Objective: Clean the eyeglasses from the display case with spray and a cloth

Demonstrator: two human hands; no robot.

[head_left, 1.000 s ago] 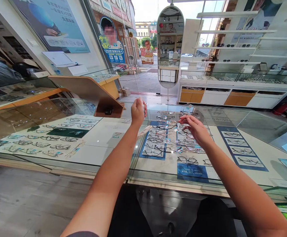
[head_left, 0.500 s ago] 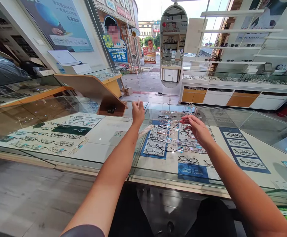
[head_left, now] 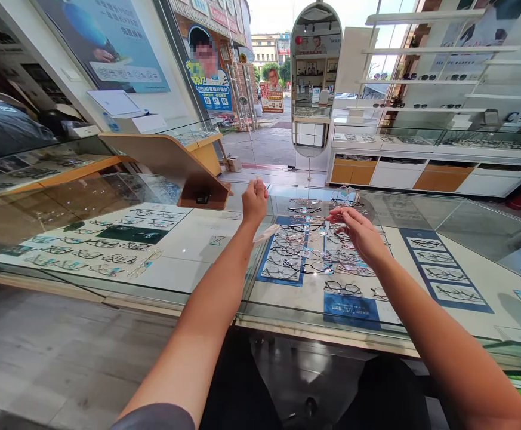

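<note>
Over the glass counter, my left hand (head_left: 255, 202) is closed with its fingers curled together; whatever it may hold is hidden. A pale cloth (head_left: 267, 233) lies on the glass just right of my left wrist. My right hand (head_left: 354, 226) has thumb and fingertips drawn together above the rows of eyeglasses; what lies between them is too small to make out. Black-framed glasses (head_left: 305, 227) rest between my hands, among several other pairs. Nearer the front edge, round black glasses (head_left: 342, 289) sit above a blue card (head_left: 351, 309).
An oval mirror (head_left: 316, 80) stands beyond the counter. At the left, a brown wooden-edged panel (head_left: 166, 156) leans over the glass. More glasses lie on a blue strip (head_left: 472, 298) at the right. A person's dark sleeve (head_left: 9, 128) shows far left.
My left hand has shifted slightly right and up, its fingers curling more tightly. My right hand has hardly moved. The view has shifted slightly.
</note>
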